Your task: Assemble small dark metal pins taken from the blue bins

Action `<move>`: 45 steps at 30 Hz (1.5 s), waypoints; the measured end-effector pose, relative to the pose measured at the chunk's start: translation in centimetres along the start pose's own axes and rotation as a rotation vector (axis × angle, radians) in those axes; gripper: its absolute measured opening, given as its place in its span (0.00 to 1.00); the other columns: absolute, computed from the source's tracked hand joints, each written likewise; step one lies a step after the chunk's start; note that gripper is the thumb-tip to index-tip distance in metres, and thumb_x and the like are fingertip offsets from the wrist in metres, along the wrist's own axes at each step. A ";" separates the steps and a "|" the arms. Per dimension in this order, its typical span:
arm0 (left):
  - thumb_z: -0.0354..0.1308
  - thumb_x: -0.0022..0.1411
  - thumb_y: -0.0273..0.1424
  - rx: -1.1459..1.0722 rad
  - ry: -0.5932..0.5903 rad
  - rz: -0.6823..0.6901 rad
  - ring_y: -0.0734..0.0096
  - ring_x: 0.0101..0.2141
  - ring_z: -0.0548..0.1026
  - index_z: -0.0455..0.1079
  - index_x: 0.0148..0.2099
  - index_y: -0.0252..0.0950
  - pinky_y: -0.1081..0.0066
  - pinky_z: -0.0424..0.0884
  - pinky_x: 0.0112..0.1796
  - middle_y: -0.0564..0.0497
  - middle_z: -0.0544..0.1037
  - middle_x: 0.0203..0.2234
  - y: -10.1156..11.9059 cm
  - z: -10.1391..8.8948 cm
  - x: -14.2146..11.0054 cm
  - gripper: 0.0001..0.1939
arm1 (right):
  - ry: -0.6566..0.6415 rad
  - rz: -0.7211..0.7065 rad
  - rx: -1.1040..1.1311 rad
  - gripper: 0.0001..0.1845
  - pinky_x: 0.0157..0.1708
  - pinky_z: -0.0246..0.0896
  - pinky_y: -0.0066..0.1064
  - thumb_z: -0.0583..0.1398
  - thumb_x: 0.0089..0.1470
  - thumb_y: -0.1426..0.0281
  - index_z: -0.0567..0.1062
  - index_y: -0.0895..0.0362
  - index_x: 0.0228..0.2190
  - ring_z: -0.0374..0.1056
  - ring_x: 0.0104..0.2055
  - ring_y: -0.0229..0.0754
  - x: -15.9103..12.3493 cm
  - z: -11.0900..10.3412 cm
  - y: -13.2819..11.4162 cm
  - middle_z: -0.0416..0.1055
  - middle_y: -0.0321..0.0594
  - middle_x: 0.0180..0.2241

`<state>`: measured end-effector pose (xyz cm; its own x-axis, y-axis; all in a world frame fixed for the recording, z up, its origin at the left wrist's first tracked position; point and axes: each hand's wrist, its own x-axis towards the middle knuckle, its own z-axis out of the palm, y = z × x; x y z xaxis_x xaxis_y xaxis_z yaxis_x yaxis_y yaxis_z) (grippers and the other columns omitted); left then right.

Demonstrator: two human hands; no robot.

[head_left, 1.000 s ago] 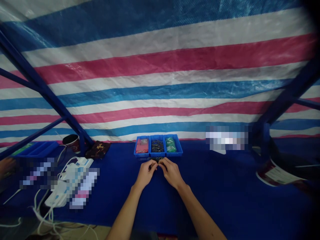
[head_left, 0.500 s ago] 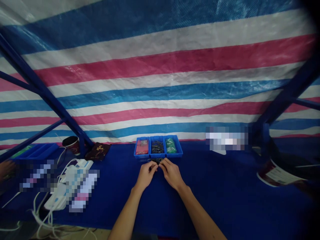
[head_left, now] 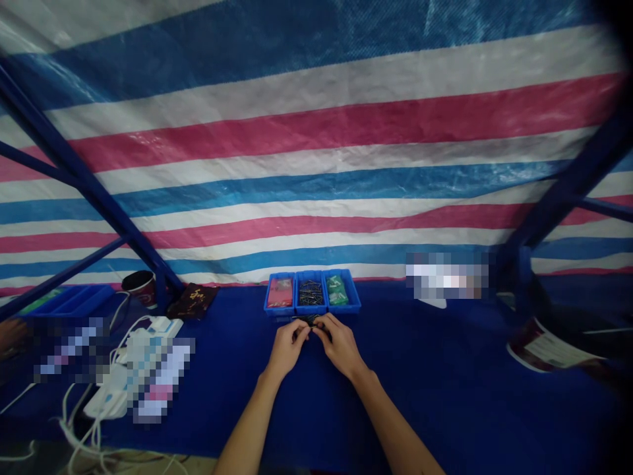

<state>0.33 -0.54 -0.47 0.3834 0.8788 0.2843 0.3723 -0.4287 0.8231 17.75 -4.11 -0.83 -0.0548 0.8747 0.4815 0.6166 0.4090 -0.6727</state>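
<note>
My left hand point(head_left: 287, 344) and my right hand point(head_left: 339, 342) are close together over the blue table, fingertips nearly meeting. Both are closed in a pinch, the fingers curled inward; what is between them is too small to make out. Just beyond the fingertips lies a small heap of dark, thin pieces like screws point(head_left: 309, 319), partly covered by the fingers. Behind it stand three joined blue bins. The left bin holds a pink packet point(head_left: 281, 293), the middle one loose dark screws point(head_left: 311, 293), and the right one green packets point(head_left: 337, 291) with pale pieces.
To the left lie a white power strip point(head_left: 111, 392) with tangled cables, a dark wrapper point(head_left: 194, 300), a paper cup point(head_left: 140, 287) and another blue tray point(head_left: 74, 300). Another person's hand point(head_left: 10, 335) shows at the left edge. A dark red tub point(head_left: 548, 346) stands right.
My fingertips have shifted slightly against each other, and the left fingers have moved a little. Both hands stay in the same place before the bins.
</note>
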 end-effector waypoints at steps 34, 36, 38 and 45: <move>0.53 0.69 0.39 -0.030 0.012 -0.024 0.73 0.25 0.72 0.72 0.35 0.34 0.76 0.65 0.30 0.53 0.76 0.24 -0.2 0.1 -0.1 0.15 | -0.008 0.006 0.015 0.08 0.37 0.64 0.30 0.54 0.65 0.70 0.74 0.51 0.41 0.72 0.36 0.42 0.0 0.1 -0.1 0.74 0.38 0.36; 0.53 0.69 0.39 -0.024 0.005 -0.023 0.73 0.25 0.72 0.72 0.35 0.34 0.76 0.65 0.30 0.53 0.76 0.25 -0.2 0.1 0.0 0.15 | -0.006 0.004 0.013 0.08 0.37 0.64 0.30 0.54 0.66 0.70 0.74 0.52 0.38 0.71 0.35 0.41 0.0 0.1 -0.1 0.73 0.38 0.36; 0.53 0.69 0.39 -0.020 0.002 -0.021 0.73 0.25 0.72 0.72 0.36 0.34 0.76 0.65 0.30 0.53 0.76 0.25 -0.2 0.0 0.0 0.15 | -0.007 0.004 0.014 0.08 0.37 0.64 0.30 0.54 0.66 0.71 0.73 0.52 0.37 0.71 0.35 0.41 0.0 0.1 -0.1 0.73 0.38 0.36; 0.52 0.69 0.40 -0.017 0.005 -0.016 0.72 0.25 0.72 0.72 0.35 0.35 0.75 0.64 0.30 0.53 0.75 0.24 -0.1 0.0 -0.1 0.16 | -0.007 0.004 0.011 0.09 0.38 0.64 0.31 0.53 0.66 0.71 0.74 0.52 0.37 0.72 0.36 0.42 0.0 0.1 -0.1 0.74 0.39 0.36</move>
<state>0.27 -0.55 -0.55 0.3735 0.8866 0.2729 0.3641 -0.4107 0.8359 17.64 -4.15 -0.78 -0.0578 0.8781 0.4750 0.6081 0.4083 -0.6808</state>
